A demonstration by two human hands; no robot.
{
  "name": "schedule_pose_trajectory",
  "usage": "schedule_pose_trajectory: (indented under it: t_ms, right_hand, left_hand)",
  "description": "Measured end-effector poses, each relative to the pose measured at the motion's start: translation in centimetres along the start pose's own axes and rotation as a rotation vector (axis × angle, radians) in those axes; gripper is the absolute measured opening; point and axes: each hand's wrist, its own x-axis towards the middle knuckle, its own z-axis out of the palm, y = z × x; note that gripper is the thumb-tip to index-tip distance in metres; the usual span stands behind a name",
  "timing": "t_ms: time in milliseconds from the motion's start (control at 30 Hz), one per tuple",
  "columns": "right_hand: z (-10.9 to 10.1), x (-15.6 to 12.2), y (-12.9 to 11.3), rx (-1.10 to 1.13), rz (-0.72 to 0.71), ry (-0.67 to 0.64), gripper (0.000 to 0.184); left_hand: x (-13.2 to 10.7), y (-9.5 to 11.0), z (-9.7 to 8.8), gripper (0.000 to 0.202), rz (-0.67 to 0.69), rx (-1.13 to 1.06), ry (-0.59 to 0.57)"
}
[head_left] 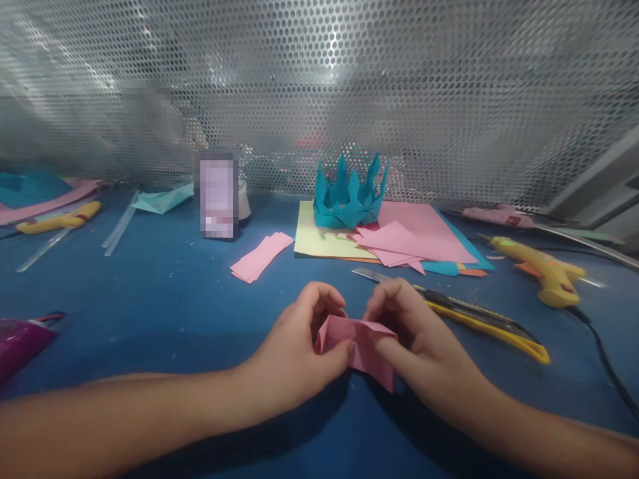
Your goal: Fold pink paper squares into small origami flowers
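A small folded pink paper piece (367, 346) is held just above the blue table (164, 299) near its front middle. My left hand (299, 346) pinches its left end with thumb and curled fingers. My right hand (409, 326) grips its right end, thumb pressed on top of the fold. Both hands meet over the paper. Just behind my right hand lies a yellow and black utility knife (469, 316) with its blade out.
A teal paper crown (349, 193) stands on a stack of coloured sheets (424, 236). Pink paper strips (259, 258) lie at centre. A yellow glue gun (544, 269) with cable sits right, another (60, 219) left. Perforated metal screen (319, 86) closes the back.
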Motion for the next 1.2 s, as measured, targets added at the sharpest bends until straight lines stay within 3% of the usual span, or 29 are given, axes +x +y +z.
schedule_pose_trajectory:
  t_ms: [367, 733, 1200]
  right_hand:
    - [-0.18, 0.33, -0.16, 0.022, 0.029, 0.001, 0.016]
    - [-0.14, 0.49, 0.11, 0.039, 0.088, -0.045, 0.018]
    - [-0.35, 0.53, 0.38, 0.042, 0.097, -0.101, 0.024]
  left_hand:
    - [0.03, 0.30, -0.01, 0.026, -0.100, -0.173, -0.023]
    - [0.05, 0.13, -0.08, 0.027, -0.099, -0.068, -0.001]
    - [0.12, -0.04, -0.21, 0.028, -0.148, -0.088, 0.012]
